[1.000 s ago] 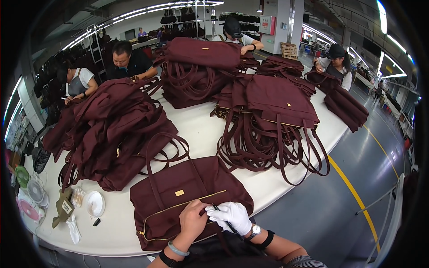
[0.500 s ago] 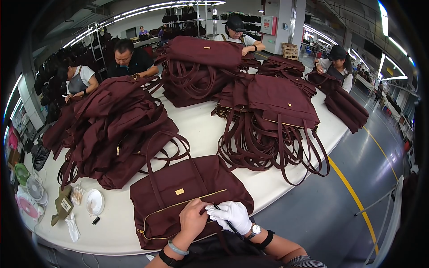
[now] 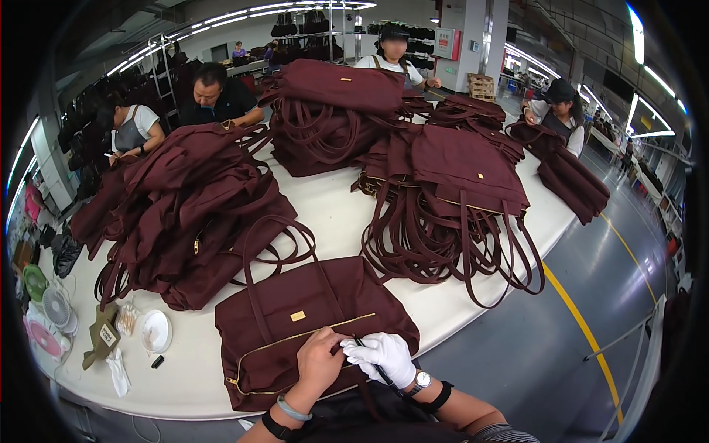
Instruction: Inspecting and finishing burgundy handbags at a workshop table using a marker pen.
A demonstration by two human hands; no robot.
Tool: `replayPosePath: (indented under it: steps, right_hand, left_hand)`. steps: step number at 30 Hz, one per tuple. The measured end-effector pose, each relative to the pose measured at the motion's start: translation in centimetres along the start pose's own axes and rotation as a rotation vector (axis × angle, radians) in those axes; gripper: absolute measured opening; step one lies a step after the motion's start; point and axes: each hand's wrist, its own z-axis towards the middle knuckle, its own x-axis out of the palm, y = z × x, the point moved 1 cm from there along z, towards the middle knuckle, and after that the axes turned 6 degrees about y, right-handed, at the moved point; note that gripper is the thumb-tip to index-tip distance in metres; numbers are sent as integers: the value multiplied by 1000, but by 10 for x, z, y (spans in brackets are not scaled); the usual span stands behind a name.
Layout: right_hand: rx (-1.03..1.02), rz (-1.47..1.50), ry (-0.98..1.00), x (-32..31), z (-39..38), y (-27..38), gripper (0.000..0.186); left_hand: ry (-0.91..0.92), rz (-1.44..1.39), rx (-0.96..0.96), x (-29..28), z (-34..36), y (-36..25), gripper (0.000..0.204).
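A dark maroon handbag (image 3: 288, 295) lies in front of me, its two handles toward the far side, with a gold zip and a small gold plate. My left hand (image 3: 321, 362) is bare and rests on the bag below the zip, fingers closed on its fabric. In a white glove, my right hand (image 3: 391, 360) grips a slim black pen (image 3: 382, 374) slantwise close beside the left fingertips. The pen's working tip is hidden between the hands.
Piles of maroon bags stand at the left (image 3: 185, 214), back (image 3: 332, 88) and right (image 3: 465, 170) of the white table (image 3: 325, 207). A white dish (image 3: 156, 331), a small black cap (image 3: 156, 362) and small fans (image 3: 57, 308) sit at left. Several people work around the table.
Both hands stay almost exactly in place on the bag. The person at the far side has raised their head and drawn an arm back from the pile. The view has shifted very slightly.
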Motion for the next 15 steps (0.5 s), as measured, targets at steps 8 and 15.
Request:
replayPosePath:
  steps: [8, 15]
  right_hand:
    - [1, -27, -4, -1, -3, -4, 30]
    - [49, -105, 57, 9, -7, -7, 37]
  left_hand:
    - [-12, -22, 60, 6, 3, 3, 17]
    - [-46, -32, 9, 1, 2, 3, 19]
